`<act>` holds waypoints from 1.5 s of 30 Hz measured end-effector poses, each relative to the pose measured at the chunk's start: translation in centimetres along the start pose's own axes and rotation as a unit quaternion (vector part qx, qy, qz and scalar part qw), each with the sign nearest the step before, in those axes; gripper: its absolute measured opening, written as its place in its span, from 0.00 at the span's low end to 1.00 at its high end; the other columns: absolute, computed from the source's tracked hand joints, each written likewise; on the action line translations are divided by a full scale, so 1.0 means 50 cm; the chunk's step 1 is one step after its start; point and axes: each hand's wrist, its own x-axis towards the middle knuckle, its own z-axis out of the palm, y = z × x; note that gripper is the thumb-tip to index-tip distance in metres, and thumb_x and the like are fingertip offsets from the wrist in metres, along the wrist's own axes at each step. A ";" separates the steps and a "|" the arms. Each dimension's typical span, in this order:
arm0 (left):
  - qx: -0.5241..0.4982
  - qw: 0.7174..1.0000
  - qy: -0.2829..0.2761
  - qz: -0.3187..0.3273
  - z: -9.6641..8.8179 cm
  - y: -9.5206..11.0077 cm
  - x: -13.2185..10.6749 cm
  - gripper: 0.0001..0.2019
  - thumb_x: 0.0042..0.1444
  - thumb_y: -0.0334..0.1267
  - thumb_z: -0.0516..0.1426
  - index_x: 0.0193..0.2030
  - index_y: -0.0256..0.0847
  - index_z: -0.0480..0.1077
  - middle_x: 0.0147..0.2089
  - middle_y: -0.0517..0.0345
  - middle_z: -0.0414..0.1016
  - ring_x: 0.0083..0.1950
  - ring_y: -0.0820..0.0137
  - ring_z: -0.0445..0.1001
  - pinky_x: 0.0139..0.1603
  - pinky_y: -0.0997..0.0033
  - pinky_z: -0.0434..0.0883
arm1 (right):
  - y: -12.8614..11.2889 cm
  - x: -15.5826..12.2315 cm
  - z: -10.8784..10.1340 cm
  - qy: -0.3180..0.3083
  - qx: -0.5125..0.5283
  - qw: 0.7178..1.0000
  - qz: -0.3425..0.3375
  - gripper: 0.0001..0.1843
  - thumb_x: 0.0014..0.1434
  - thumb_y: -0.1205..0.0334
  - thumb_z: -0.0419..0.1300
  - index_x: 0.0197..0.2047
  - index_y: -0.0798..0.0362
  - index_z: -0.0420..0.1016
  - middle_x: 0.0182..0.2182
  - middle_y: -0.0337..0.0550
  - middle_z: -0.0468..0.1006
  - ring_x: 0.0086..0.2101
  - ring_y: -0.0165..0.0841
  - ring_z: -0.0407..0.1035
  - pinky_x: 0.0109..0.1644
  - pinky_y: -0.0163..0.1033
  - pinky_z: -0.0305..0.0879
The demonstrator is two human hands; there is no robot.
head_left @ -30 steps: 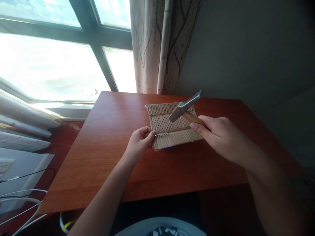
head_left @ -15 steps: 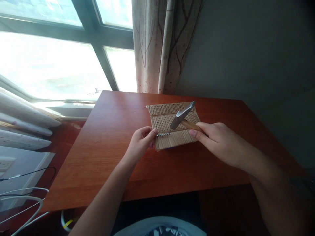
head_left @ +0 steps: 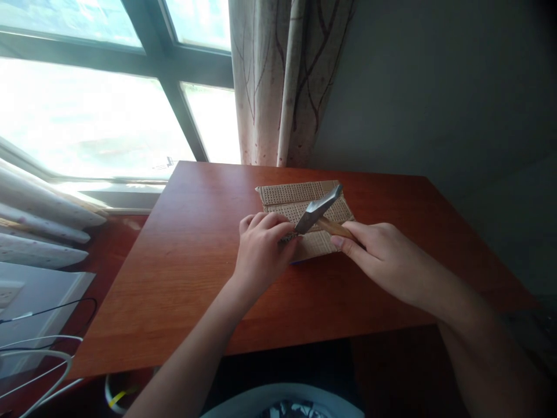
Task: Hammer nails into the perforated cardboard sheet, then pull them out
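A piece of cardboard [head_left: 289,194] full of small punched holes lies on a reddish wooden table [head_left: 195,278]. My right hand [head_left: 378,255] is closed round the wooden handle of a small hammer [head_left: 319,208], whose metal head rests low over the cardboard. My left hand [head_left: 263,247] lies on the cardboard's near left part, fingers curled next to the hammer head, covering the row of small metal nails seen earlier. What the fingers pinch is hidden.
A patterned curtain [head_left: 287,81] hangs behind the table beside a bright window [head_left: 96,116]. White rolls [head_left: 39,226] and cables [head_left: 39,348] lie to the left, below the table's edge. A dark wall [head_left: 435,87] stands at the back right.
The hammer came down from a raised position onto the cardboard. My left hand slid right, from the cardboard's left edge to over the nails beside the hammer head.
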 end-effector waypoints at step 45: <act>-0.041 0.999 -0.003 -0.027 0.017 -0.002 0.001 0.05 0.61 0.39 0.59 0.36 0.45 0.77 0.41 0.58 0.81 0.46 0.62 0.75 0.53 0.56 0.63 | 0.002 0.002 0.003 0.026 -0.016 0.999 -0.011 0.19 0.69 0.50 0.50 0.28 0.49 0.62 0.22 0.36 0.70 0.24 0.30 0.64 0.29 0.39 0.52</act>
